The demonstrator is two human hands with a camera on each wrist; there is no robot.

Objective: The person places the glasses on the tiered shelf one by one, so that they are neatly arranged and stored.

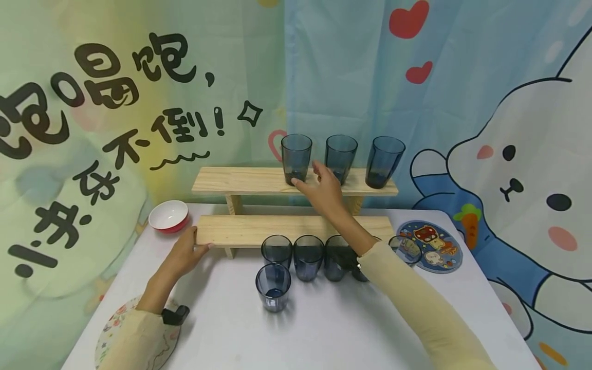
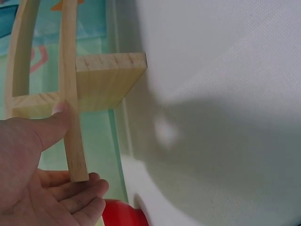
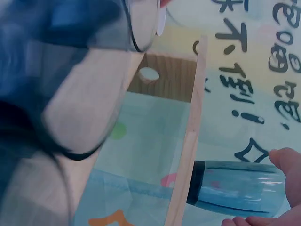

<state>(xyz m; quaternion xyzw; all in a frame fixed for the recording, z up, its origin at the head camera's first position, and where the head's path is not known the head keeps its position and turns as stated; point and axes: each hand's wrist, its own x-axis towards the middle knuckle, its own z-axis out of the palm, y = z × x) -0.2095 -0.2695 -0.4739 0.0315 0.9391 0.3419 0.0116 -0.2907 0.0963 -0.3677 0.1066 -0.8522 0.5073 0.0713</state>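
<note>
My left hand point(image 1: 188, 254) grips the left end of the lower board of a two-tier wooden rack point(image 1: 259, 226). In the left wrist view the thumb lies on one face of the board point(image 2: 70, 127), the fingers at its other side. My right hand point(image 1: 324, 190) is at the upper board, beside the leftmost blue drinking glass point(image 1: 296, 154), thumb and fingers spread around it. A gap shows between the fingers and that glass point(image 3: 240, 188) in the right wrist view. Two more blue glasses, a middle one point(image 1: 341, 154) and a right one point(image 1: 385, 159), stand along the same board.
Several blue glasses point(image 1: 308, 259) stand before the rack, partly hidden by my right arm; one glass point(image 1: 273, 288) is nearer me. A red-and-white bowl point(image 1: 169, 216) sits at the left. A round patterned mat point(image 1: 435, 246) lies right; a floral mat point(image 1: 171, 339) is under my left forearm.
</note>
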